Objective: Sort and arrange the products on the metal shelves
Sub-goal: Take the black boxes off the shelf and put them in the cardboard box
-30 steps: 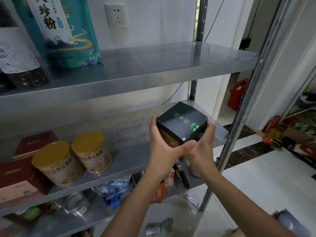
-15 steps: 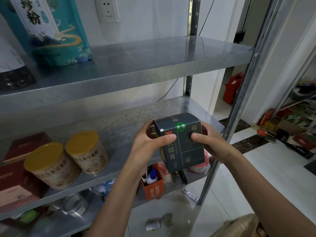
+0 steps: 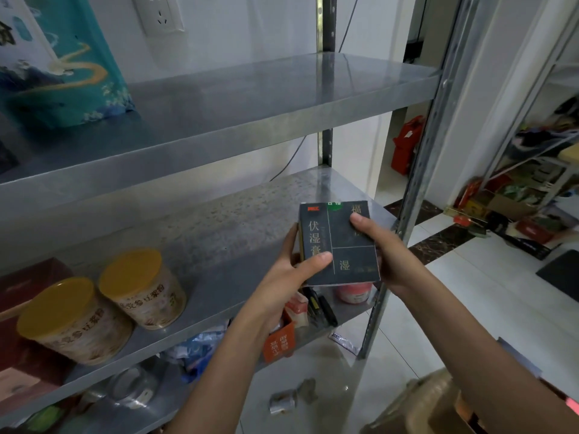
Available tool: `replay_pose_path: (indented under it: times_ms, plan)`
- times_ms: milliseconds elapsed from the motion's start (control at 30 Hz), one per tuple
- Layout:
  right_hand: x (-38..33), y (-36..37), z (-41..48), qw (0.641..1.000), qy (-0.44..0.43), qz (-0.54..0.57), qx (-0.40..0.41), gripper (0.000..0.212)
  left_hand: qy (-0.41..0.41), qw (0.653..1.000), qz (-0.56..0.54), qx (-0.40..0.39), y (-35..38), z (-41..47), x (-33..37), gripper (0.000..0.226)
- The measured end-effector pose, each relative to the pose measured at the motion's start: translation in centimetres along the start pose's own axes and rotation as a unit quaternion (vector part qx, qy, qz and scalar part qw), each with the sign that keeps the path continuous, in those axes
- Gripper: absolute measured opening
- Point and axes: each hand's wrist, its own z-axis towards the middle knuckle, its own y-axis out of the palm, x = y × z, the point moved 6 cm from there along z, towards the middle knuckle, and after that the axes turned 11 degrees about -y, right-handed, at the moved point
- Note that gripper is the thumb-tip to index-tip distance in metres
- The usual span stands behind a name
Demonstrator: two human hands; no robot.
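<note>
A dark box [image 3: 351, 258] with gold Chinese characters and a green sticker is held upright in both hands, its printed face turned toward me. My left hand [image 3: 291, 270] grips its left side with the thumb across the front. My right hand [image 3: 382, 245] grips the right side, thumb on the face. The box hovers just in front of the right end of the middle metal shelf [image 3: 238, 233].
Two yellow-lidded cans [image 3: 141, 289] [image 3: 69, 321] and red boxes [image 3: 18, 308] sit at the left of the middle shelf. A teal bag [image 3: 69, 64] stands on the upper shelf [image 3: 250, 98]. The shelf below holds an orange box [image 3: 279, 339] and small items. A steel post [image 3: 413, 189] stands at right.
The box has been tipped from showing its top to showing its front face and has come lower and nearer to me. Both hands have kept hold of it.
</note>
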Motion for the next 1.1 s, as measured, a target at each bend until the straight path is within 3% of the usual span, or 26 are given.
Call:
replay_pose_path:
  times_ms: [67, 233, 400, 533, 633, 700, 800, 833, 900, 967, 1033, 1100]
  plan:
    - [0.1, -1.0, -0.3, 1.0, 0.016, -0.017, -0.002, 0.076, -0.013, 0.999, -0.051, -0.008, 0.7, 0.5, -0.4, 0.083]
    - [1.1, -3.4, -2.1, 0.996, 0.084, -0.023, -0.027, 0.078, -0.058, 0.995, -0.055, -0.064, 2.8, 1.4, -0.4, 0.061]
    - [1.2, -5.4, -4.3, 0.991, 0.09, 0.011, -0.097, 0.112, -0.147, 0.98, -0.088, -0.097, 5.0, 1.8, -1.2, 0.063]
    - [1.6, -7.1, -4.9, 0.993, 0.114, 0.003, -0.019, 0.086, -0.187, 0.973, -0.103, -0.092, 6.0, 2.1, -1.7, 0.066]
    - [1.7, -7.5, -5.1, 0.993, 0.118, 0.0, 0.032, 0.078, -0.194, 0.97, -0.108, -0.104, 6.2, 2.5, -1.8, 0.059]
    - [1.8, -7.7, -5.2, 0.991, 0.116, -0.002, 0.063, 0.088, -0.171, 0.98, -0.067, -0.077, 6.2, 2.6, -1.4, 0.046]
    - [1.8, -8.1, -5.3, 0.985, 0.108, -0.061, 0.124, 0.101, -0.035, 0.996, 0.081, 0.019, 5.6, 2.4, 0.3, 0.038]
    - [1.9, -8.1, -5.3, 0.982, 0.103, -0.078, 0.14, 0.099, 0.005, 0.994, 0.103, 0.018, 5.8, 2.1, 0.8, 0.042]
    - [2.0, -8.0, -5.1, 0.979, 0.097, -0.083, 0.162, 0.088, 0.037, 0.982, 0.184, -0.014, 7.1, 1.6, 0.6, 0.075]
    - [2.2, -7.5, -5.1, 0.977, 0.103, -0.078, 0.168, 0.082, 0.042, 0.95, 0.307, 0.027, 8.0, 1.9, -0.3, 0.093]
    - [2.1, -7.2, -5.2, 0.979, 0.109, -0.079, 0.156, 0.083, 0.063, 0.941, 0.316, 0.101, 7.9, 2.1, -0.2, 0.084]
    - [2.0, -7.4, -5.6, 0.982, 0.119, -0.068, 0.132, 0.086, 0.075, 0.957, 0.259, 0.103, 7.7, 2.6, -0.1, 0.068]
